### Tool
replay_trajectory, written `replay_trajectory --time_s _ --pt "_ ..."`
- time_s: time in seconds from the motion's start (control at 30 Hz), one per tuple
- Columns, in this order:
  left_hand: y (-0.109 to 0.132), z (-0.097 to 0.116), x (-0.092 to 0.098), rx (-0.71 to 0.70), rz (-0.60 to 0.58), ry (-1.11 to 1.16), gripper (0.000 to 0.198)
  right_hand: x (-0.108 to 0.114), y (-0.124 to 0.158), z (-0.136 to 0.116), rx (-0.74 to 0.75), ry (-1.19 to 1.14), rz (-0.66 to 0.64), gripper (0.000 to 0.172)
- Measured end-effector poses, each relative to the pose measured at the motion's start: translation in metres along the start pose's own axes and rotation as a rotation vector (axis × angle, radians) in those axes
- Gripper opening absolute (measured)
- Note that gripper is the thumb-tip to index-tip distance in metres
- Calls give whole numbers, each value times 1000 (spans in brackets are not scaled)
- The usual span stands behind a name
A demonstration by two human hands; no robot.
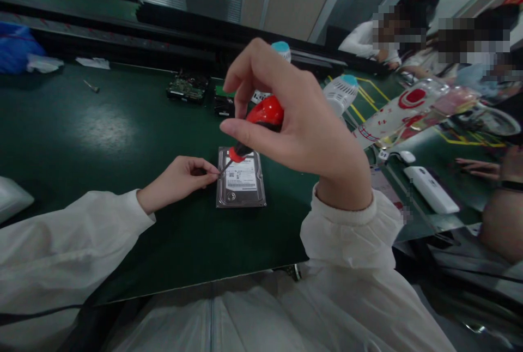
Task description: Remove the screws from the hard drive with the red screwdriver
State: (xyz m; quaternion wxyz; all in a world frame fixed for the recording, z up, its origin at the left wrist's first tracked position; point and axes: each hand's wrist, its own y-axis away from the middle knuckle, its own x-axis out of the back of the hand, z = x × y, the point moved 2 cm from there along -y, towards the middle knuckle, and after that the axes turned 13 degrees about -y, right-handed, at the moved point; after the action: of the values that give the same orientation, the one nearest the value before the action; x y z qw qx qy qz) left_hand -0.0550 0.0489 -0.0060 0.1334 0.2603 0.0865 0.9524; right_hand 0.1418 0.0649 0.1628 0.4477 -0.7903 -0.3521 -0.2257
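Note:
A silver hard drive (241, 175) with a white label lies flat on the green table mat before me. My right hand (294, 117) is above it, with the red and black handle of a screwdriver (265, 112) against the palm; the fingers curl loosely and the thumb is apart from them. The slanted shaft points down to the drive's left edge. Beside the tip, my left hand (190, 177) pinches thumb and forefinger together at that edge. Whatever sits between those fingertips is too small to make out.
Two more hard drives with green boards, one (188, 86) and another (224, 102), lie farther back. A small screw-like piece (90, 86) is at the back left. White and blue fans (341, 93), a clear bottle (402, 112) and a white power bank (431, 188) stand right. People sit beyond.

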Motion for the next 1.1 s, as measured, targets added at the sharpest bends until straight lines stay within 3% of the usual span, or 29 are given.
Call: replay_trajectory --time_s 0.17,0.37,0.57,0.77,0.9,1.1 --pt "-1 -6 1 -5 -6 -24 32 2 2 0 -77 21 -30 28" --pt "-1 -4 0 -22 -2 -8 29 1 1 -1 -72 66 13 20" --pt "-1 -5 -1 -37 -11 4 29 3 0 -3 -53 61 -72 32" --pt "-1 -6 0 -35 -2 -5 29 2 1 -3 -84 108 -21 19" --pt "-2 -7 0 -46 -6 1 28 2 1 -4 -48 60 -64 32" --pt "-1 -6 0 -34 6 9 28 3 1 -4 -38 81 -40 15"
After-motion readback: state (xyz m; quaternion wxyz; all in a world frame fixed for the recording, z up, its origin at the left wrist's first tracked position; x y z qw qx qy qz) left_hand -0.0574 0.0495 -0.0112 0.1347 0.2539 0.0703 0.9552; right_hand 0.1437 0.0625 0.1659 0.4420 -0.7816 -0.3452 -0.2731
